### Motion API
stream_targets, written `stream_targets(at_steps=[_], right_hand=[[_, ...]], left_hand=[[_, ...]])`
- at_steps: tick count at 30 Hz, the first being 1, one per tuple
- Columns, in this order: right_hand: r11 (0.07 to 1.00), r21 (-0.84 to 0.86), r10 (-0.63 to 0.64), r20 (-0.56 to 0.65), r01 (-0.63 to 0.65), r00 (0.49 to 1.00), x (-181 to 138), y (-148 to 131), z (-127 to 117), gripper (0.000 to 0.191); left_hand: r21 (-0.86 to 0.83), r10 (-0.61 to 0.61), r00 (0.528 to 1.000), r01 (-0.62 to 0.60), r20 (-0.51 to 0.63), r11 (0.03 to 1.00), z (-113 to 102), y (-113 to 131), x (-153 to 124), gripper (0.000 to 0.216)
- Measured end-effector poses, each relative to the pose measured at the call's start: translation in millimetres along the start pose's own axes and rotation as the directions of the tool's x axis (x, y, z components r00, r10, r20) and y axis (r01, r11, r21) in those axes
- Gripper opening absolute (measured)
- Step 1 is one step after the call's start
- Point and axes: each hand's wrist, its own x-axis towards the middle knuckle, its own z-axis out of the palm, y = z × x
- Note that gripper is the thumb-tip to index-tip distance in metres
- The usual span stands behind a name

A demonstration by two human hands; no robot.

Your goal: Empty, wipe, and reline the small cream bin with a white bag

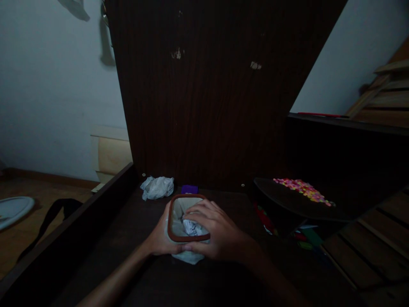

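A small bin (171, 226) with a brown rectangular rim stands on the dark wooden surface, lined with a pale plastic bag (188, 257) that shows below the rim at the front. Inside lies a crumpled, whitish wad (192, 229), perhaps paper. Wrapped around the bin's left side is my left hand (161, 236), its thumb along the front. My right hand (215, 230) grips the right side of the rim, fingers reaching over the opening and thumb on the front near the left thumb. The right fingers partly hide the wad.
Behind the bin lie a crumpled white plastic bag (157, 187) and a purple item (189, 189). To the right, a dark corner shelf (271, 192) carries small pink and yellow pieces (303, 189). A raised wooden edge (96, 213) bounds the left; a tall dark panel (204, 106) rises behind.
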Motion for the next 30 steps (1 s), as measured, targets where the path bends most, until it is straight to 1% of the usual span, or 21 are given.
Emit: stream_targets(at_steps=[2, 4, 7, 9, 12, 18, 24, 30], right_hand=[[0.999, 0.035, 0.029, 0.077, -0.032, 0.997, 5, 12, -12, 0.082], [0.997, 0.041, 0.064, 0.153, -0.071, 0.986, 9, 21, -19, 0.099], [0.993, 0.024, 0.107, 0.235, -0.116, 0.966, 15, 29, -21, 0.114], [0.993, 0.027, 0.107, 0.263, -0.118, 0.959, 17, 32, -19, 0.121], [0.993, 0.052, 0.087, 0.283, -0.106, 0.955, 20, 34, -15, 0.122], [0.992, 0.064, 0.084, 0.313, -0.109, 0.946, 24, 35, -15, 0.121], [0.997, 0.076, 0.015, 0.241, -0.034, 0.970, 30, 35, -13, 0.107], [0.996, 0.086, -0.009, 0.190, -0.008, 0.982, 32, 36, -12, 0.098]], left_hand=[[0.013, 0.000, 1.000, 0.000, 0.000, 1.000, -1, -1, 0, 0.121], [-0.002, -0.002, 1.000, 0.002, 0.008, 1.000, -1, -4, 0, 0.126], [-0.016, 0.005, 1.000, -0.005, 0.018, 1.000, -2, -7, 0, 0.132], [-0.017, 0.003, 1.000, -0.003, 0.025, 1.000, -2, -7, 0, 0.132], [-0.022, -0.003, 1.000, 0.004, 0.024, 1.000, -1, -7, 0, 0.132], [-0.009, 0.022, 1.000, -0.022, 0.001, 1.000, -1, -6, 1, 0.124], [0.003, 0.023, 1.000, -0.023, 0.004, 1.000, -1, -2, 3, 0.122], [-0.010, 0.026, 1.000, -0.026, 0.000, 1.000, -1, 2, 4, 0.119]])
